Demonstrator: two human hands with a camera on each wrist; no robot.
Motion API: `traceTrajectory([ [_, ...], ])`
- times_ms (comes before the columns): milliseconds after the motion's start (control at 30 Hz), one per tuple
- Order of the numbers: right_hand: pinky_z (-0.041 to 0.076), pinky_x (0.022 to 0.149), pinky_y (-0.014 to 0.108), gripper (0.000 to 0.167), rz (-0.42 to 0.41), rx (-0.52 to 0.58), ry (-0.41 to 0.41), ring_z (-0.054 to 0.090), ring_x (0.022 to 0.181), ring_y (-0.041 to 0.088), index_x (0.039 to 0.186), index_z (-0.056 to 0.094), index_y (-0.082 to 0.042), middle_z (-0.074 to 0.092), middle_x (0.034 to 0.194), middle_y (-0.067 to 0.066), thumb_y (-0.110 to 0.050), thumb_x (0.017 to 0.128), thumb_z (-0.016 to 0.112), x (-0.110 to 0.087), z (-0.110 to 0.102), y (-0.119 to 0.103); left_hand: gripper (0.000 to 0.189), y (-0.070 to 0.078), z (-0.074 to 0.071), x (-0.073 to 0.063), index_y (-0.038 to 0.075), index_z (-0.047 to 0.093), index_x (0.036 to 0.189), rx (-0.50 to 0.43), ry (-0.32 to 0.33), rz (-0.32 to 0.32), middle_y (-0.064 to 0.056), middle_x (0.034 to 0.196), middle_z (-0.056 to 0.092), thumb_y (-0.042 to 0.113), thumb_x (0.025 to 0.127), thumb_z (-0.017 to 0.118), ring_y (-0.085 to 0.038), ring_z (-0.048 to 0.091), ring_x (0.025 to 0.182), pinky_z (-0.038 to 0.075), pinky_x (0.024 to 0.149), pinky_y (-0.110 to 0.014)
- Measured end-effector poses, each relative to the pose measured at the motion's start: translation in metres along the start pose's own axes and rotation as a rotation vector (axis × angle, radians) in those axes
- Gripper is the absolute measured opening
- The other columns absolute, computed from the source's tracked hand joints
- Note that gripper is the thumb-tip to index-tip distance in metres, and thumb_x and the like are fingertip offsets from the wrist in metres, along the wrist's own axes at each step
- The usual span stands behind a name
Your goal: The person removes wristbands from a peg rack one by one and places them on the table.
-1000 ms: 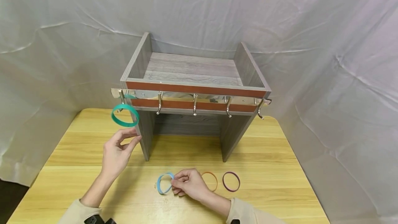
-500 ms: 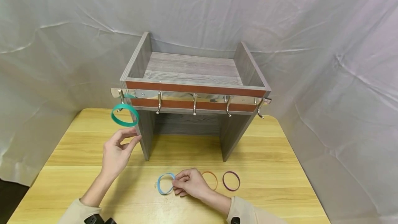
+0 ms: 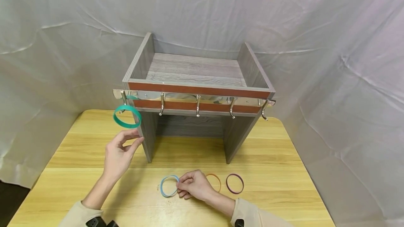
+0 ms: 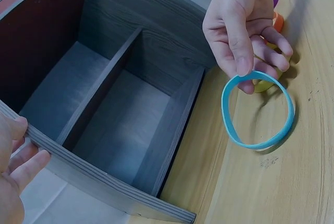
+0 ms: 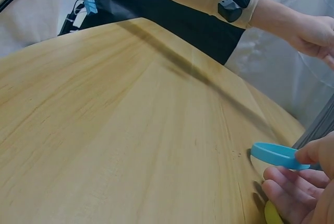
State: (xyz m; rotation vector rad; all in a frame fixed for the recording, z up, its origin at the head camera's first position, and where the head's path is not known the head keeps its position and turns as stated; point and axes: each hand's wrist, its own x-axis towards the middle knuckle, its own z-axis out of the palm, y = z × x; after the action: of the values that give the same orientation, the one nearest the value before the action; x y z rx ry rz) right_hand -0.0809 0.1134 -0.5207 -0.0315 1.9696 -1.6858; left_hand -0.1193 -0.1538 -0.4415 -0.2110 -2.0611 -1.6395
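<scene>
My right hand [image 3: 196,186] pinches a light blue silicone wristband [image 4: 259,144] between thumb and fingertips, close over the wooden table. A yellow wristband [image 4: 264,86] lies mostly hidden beneath that hand. Beside it are an orange wristband [image 3: 217,179], partly covered, and a purple wristband [image 3: 234,174]. My left hand [image 3: 118,155] grips the front edge of the left side panel [image 3: 147,150] of a grey wood-grain shelf, fingers and thumb at the edge in the left wrist view. Just above it, a green wristband [image 3: 127,126] hangs from the leftmost hook [image 3: 123,98].
Several metal hooks line a shiny rail [image 3: 183,96] across the shelf's front; the others bear no bands. The shelf's upper tray [image 3: 195,67] has raised sides. Grey cloth [image 3: 202,13] surrounds the yellowish wooden table [image 3: 271,185] at the back and sides.
My right hand has shifted very slightly to the right with the light blue wristband. The left hand and the green wristband have stayed where they were.
</scene>
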Motion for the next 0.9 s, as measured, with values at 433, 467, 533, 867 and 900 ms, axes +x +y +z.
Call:
traceTrajectory([
  [433, 0.067, 0.061, 0.026, 0.017, -0.019, -0.015, -0.004, 0.074, 0.064, 0.011, 0.103, 0.077, 0.007, 0.079, 0.088, 0.025, -0.009, 0.096, 0.075, -0.002, -0.008, 0.0, 0.025, 0.001, 0.0, 0.0, -0.006, 0.072, 0.113, -0.007, -0.008, 0.001, 0.028, 0.106, 0.069, -0.014, 0.09, 0.074, 0.012, 0.069, 0.098, 0.061, 0.073, -0.008],
  [467, 0.067, 0.061, 0.027, 0.018, -0.023, -0.016, -0.004, 0.075, 0.065, 0.012, 0.104, 0.077, 0.007, 0.079, 0.089, 0.025, -0.009, 0.096, 0.075, -0.003, -0.009, 0.0, 0.025, 0.001, 0.0, 0.0, -0.006, 0.072, 0.113, -0.006, -0.008, 0.001, 0.028, 0.106, 0.069, -0.014, 0.09, 0.074, 0.013, 0.069, 0.098, 0.061, 0.073, -0.008],
  [533, 0.068, 0.063, 0.028, 0.019, -0.035, -0.018, -0.001, 0.076, 0.067, 0.013, 0.106, 0.077, 0.007, 0.079, 0.091, 0.026, -0.009, 0.097, 0.075, -0.005, -0.012, 0.0, 0.025, 0.001, 0.001, 0.0, -0.005, 0.072, 0.113, -0.008, -0.007, -0.003, 0.028, 0.106, 0.069, -0.013, 0.09, 0.074, 0.013, 0.069, 0.098, 0.061, 0.073, -0.008],
  [867, 0.068, 0.069, 0.024, 0.025, -0.132, -0.027, 0.046, 0.079, 0.079, 0.028, 0.114, 0.073, 0.01, 0.077, 0.099, 0.029, -0.009, 0.097, 0.074, -0.017, -0.036, -0.007, 0.026, 0.001, 0.001, 0.0, -0.006, 0.072, 0.113, -0.021, -0.002, 0.007, 0.027, 0.106, 0.07, -0.015, 0.09, 0.073, 0.011, 0.07, 0.098, 0.061, 0.074, -0.008],
  [900, 0.068, 0.07, 0.025, 0.027, -0.149, -0.027, 0.05, 0.079, 0.081, 0.031, 0.115, 0.072, 0.011, 0.077, 0.1, 0.03, -0.008, 0.097, 0.074, -0.019, -0.038, -0.007, 0.026, 0.001, 0.001, 0.0, -0.006, 0.072, 0.113, -0.022, -0.004, 0.011, 0.027, 0.106, 0.07, -0.015, 0.09, 0.073, 0.011, 0.07, 0.098, 0.061, 0.075, -0.008],
])
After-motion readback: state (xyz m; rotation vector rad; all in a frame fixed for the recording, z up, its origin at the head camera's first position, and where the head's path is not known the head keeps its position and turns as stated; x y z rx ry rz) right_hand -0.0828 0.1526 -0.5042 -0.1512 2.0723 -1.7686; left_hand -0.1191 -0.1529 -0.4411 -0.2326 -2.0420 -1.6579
